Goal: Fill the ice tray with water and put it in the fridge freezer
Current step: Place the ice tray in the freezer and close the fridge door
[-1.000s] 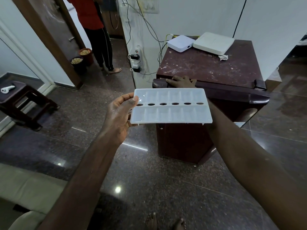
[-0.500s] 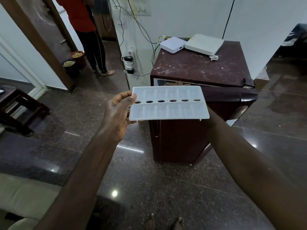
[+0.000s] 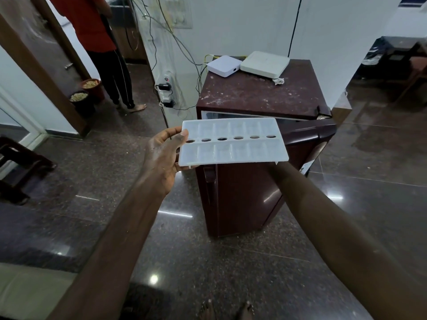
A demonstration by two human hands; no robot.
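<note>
Bare toes (image 3: 247, 311) are seen at the bottom edge, on the dark polished floor (image 3: 254, 262). Further out, two forearms are stretched forward. The white ice tray (image 3: 232, 144) is held level in the air by its left end: the left hand (image 3: 163, 155) is clamped on it, thumb on top of the rim, the other fingers (image 3: 172, 132) curled at the far corner and beneath. Whether water lies in the cells cannot be told (they look pale and frosted). The right forearm (image 3: 323, 213) passes under the tray's right corner, and the right hand is hidden behind the tray, so its grip cannot be told. Just behind the tray stands a small maroon fridge (image 3: 245, 199), its door (image 3: 307, 135) swung a little ajar at the top, with a pale gap shown there. On the fridge's scuffed top, at the back, two white boxes (image 3: 264, 63) lie side by side. Beyond, cables (image 3: 161, 42) hang down a white wall, and a person in a red shirt (image 3: 92, 24) stands in a doorway near two pots (image 3: 85, 93).
</note>
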